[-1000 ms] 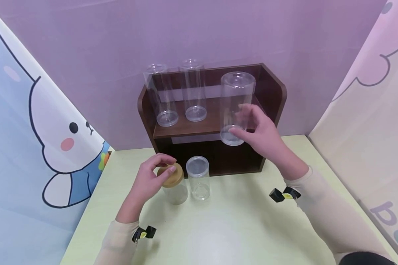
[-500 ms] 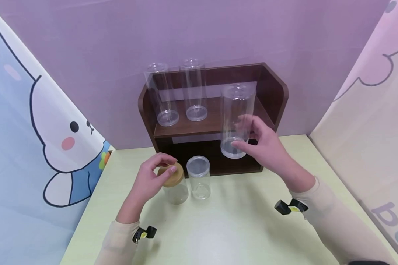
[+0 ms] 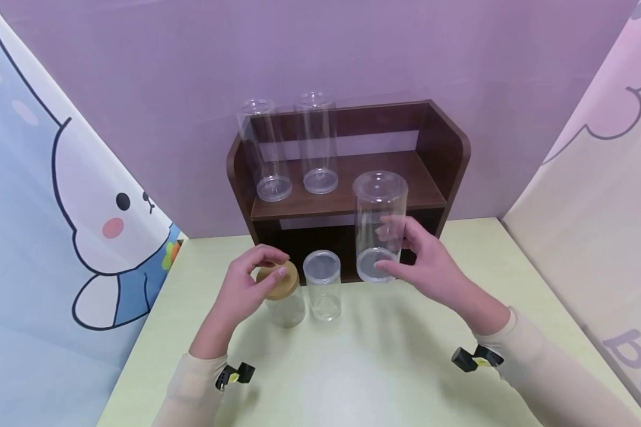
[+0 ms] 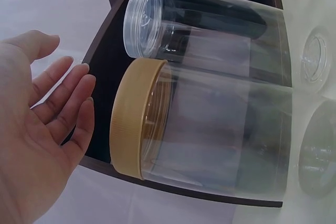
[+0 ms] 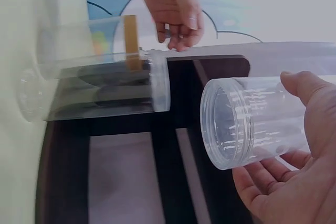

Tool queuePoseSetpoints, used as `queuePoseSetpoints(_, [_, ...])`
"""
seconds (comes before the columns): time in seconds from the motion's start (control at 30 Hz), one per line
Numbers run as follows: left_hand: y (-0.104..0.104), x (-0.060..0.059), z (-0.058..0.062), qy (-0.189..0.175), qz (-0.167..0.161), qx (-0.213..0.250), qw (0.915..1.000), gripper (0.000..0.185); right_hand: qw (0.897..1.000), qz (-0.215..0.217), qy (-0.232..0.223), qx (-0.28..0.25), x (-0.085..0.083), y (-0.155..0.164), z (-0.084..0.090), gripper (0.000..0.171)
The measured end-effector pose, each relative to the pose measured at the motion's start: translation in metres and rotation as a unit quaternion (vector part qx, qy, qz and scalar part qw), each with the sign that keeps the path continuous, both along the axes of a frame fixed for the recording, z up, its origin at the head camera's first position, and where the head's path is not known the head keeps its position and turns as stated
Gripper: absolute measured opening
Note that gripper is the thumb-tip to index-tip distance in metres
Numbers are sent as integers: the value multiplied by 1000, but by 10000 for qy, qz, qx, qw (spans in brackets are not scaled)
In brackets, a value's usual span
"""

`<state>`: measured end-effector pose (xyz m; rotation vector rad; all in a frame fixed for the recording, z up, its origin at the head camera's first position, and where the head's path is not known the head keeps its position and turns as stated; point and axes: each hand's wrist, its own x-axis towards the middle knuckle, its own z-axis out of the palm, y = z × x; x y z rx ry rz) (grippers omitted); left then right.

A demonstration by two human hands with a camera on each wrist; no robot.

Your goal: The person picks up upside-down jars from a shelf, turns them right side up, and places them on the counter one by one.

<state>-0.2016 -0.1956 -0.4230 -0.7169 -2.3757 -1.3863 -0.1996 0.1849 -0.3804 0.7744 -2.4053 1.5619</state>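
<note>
My right hand [image 3: 427, 264] grips a clear plastic jar [image 3: 381, 198] off the table, before the right part of the brown shelf. Thumb and fingers lie round its lower part; its ridged, whitish end [image 5: 223, 124] faces down. My left hand [image 3: 248, 281] hangs over a clear jar with a tan lid [image 3: 285, 281]. In the left wrist view its loosely bent fingers stand apart from that lid [image 4: 128, 119] and hold nothing. Right beside stands a slimmer clear jar [image 3: 323, 284] with a translucent lid. Both stand upright on the table.
A dark brown two-tier shelf [image 3: 395, 175] stands at the back of the pale table [image 3: 347, 367]. Two tall clear jars [image 3: 267, 145] [image 3: 316, 139] stand on its upper tier at the left. Purple cloth [image 3: 352, 53] hangs behind, printed cloth on both sides.
My right hand has come down with the clear jar, from before the upper tier to before the lower tier. The left hand has stayed over the tan-lidded jar.
</note>
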Motion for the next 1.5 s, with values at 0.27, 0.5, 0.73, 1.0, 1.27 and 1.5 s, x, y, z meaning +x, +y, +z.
queuePoseSetpoints(0.27, [4,1,3,70,-150,125,9998,18,9995,233,-226,61,12,-2,-23,74])
queuePoseSetpoints(0.5, [8,2,4,93,-246,223,9994,20,9986,495,-168,-2,18,-1,-47,73])
queuePoseSetpoints(0.73, [15,5,8,58,-385,268,9989,18,9971,752,-119,-11,20,-3,-63,76])
queuePoseSetpoints(1.0, [22,6,10,70,-570,315,9979,18,9958,898,65,-135,22,-6,-78,72])
queuePoseSetpoints(1.27, [29,7,12,168,-712,330,9968,19,9955,942,-64,-27,26,-8,-87,71])
queuePoseSetpoints(1.5, [35,7,13,208,-807,335,9960,21,9953,962,60,-8,24,-8,-91,70])
